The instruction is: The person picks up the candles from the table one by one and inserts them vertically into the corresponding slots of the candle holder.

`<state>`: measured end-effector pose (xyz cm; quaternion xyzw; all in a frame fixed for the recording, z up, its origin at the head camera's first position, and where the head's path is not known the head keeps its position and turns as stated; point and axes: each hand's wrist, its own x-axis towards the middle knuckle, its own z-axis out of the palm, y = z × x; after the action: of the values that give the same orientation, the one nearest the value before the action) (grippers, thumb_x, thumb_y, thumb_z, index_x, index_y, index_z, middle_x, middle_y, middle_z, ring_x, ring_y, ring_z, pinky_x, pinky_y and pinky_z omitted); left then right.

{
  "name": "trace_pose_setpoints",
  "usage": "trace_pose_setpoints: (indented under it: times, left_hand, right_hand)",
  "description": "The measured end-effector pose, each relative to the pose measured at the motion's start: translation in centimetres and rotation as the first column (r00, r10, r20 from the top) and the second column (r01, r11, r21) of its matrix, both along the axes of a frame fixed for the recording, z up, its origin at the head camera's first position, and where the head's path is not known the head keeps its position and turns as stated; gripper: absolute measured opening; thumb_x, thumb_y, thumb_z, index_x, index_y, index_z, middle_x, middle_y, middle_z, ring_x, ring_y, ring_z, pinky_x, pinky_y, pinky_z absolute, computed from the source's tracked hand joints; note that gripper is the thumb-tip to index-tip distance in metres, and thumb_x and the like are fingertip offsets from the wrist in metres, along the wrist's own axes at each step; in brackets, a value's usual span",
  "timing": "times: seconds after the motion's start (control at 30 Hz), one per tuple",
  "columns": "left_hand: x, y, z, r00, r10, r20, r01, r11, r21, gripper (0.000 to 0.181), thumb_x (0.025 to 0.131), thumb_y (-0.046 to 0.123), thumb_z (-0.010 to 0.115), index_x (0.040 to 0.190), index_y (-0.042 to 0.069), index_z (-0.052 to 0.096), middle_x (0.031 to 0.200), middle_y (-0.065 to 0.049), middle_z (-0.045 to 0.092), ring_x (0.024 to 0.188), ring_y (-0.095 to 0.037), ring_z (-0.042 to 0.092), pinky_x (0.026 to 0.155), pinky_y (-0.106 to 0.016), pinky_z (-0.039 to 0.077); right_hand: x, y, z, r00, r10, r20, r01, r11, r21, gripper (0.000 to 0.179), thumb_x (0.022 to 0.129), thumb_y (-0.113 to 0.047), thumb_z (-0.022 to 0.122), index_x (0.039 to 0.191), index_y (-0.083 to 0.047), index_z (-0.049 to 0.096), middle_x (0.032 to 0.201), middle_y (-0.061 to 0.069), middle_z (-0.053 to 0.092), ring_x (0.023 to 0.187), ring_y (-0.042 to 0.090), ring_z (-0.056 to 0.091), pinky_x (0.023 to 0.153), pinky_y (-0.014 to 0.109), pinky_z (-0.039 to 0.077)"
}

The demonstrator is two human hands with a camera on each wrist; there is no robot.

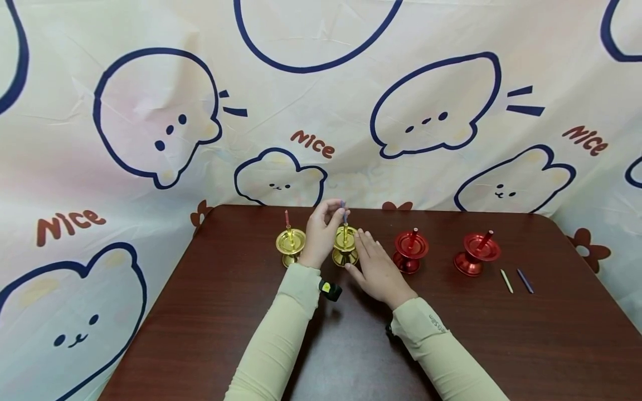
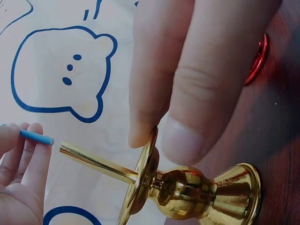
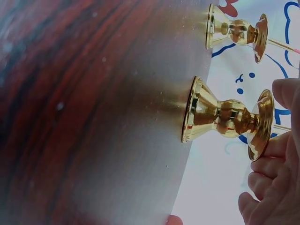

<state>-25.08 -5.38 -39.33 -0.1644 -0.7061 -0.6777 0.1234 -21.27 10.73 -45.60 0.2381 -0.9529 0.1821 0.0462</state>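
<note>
The left grip (image 1: 325, 231) pinches the blue candle (image 2: 38, 138) just above the gold holder (image 2: 187, 197) — not touching it. The right grip (image 1: 380, 272) nips the holder's plate (image 2: 142, 182) between thumb and finger. The candle is probably light, stiff and easy to snap — hold its middle gently.

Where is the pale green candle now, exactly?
In the head view, the pale green candle lies on the right side of the table, just left of the loose bluish candle and nearer the camera than the rightmost red candle holder.
</note>
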Motion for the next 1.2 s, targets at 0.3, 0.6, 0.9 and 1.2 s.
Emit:
trace_pose_setpoints:
  times: [0.3,0.6,0.9,1.2]
  left_hand:
    - [-1.4,-0.1,-1.8,1.000,0.008,-0.001,-0.008,1.000,-0.011,0.025,0.104,0.004,0.055,0.126,-0.008,0.059,0.117,-0.023,0.066,0.110,-0.035,0.067,0.094,-0.044,0.055]
    - [-1.4,-0.3,-2.0,0.999,0.022,-0.047,-0.026,0.996,-0.081,0.023,0.104,0.008,0.056,0.124,-0.002,0.061,0.115,-0.017,0.069,0.106,-0.026,0.069,0.091,-0.034,0.056]
    - [-1.6,-0.3,-2.8,0.995,0.034,-0.091,-0.047,0.988,-0.148,0.023,0.104,0.014,0.057,0.123,0.004,0.065,0.114,-0.012,0.071,0.104,-0.026,0.069,0.087,-0.035,0.057]
    - [-1.6,-0.1,-3.4,0.991,0.044,-0.126,-0.061,0.989,-0.136,0.023,0.105,0.012,0.057,0.124,0.004,0.064,0.114,-0.009,0.071,0.104,-0.020,0.070,0.087,-0.034,0.057]
  right_hand:
    - [0.0,-0.1,0.2,1.000,0.005,0.025,-0.005,1.000,0.007,0.072,0.106,-0.038,0.052,0.158,0.004,0.024,0.166,0.021,0.019,0.154,0.035,0.014,0.122,0.050,0.019]
    - [0.0,-0.1,0.5,1.000,0.010,0.029,-0.010,1.000,0.014,0.073,0.106,-0.039,0.052,0.158,0.004,0.024,0.166,0.022,0.020,0.154,0.035,0.014,0.123,0.050,0.019]
    - [-0.1,0.0,0.5,0.999,0.009,0.030,-0.009,1.000,0.003,0.073,0.106,-0.038,0.052,0.158,0.004,0.024,0.166,0.021,0.019,0.154,0.036,0.015,0.122,0.051,0.019]
    - [0.1,0.0,0.4,0.999,0.007,0.032,-0.007,1.000,-0.002,0.072,0.106,-0.038,0.052,0.158,0.005,0.025,0.166,0.021,0.019,0.154,0.035,0.014,0.122,0.051,0.019]
